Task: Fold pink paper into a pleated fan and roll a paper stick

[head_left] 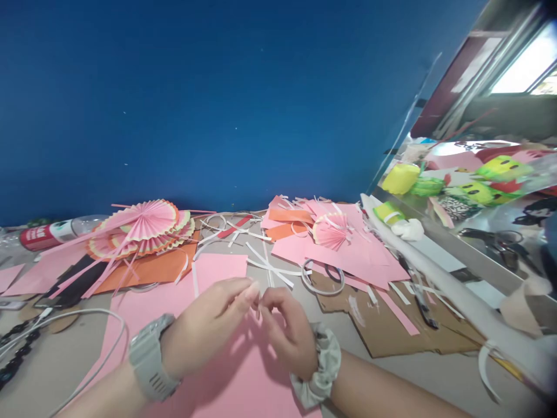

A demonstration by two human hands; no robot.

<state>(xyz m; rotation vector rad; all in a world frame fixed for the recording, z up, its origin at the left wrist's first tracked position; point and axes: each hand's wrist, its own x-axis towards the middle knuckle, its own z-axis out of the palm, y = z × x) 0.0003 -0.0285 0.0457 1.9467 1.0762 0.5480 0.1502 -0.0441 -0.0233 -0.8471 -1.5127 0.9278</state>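
Above a large pink paper sheet [217,267], my two hands meet at the fingertips near the middle of the view. My left hand [217,319], with a grey-green watch [153,357] on its wrist, is closed in a pinch. Facing it, my right hand [288,331] has its fingers curled, with a pale green scrunchie [319,366] round the wrist. A thin pale sliver seems to show between the fingertips, but it is too small to make out. Behind the hands lie crossed white paper strips [270,267].
Pleated pink paper fans [145,223] lie at the back left beside a bottle [47,234]. A grey ring [322,281], cardboard [378,325] and a craft knife [420,302] are on the right. A white cable [117,325] curves at left. The blue wall [235,104] stands behind.
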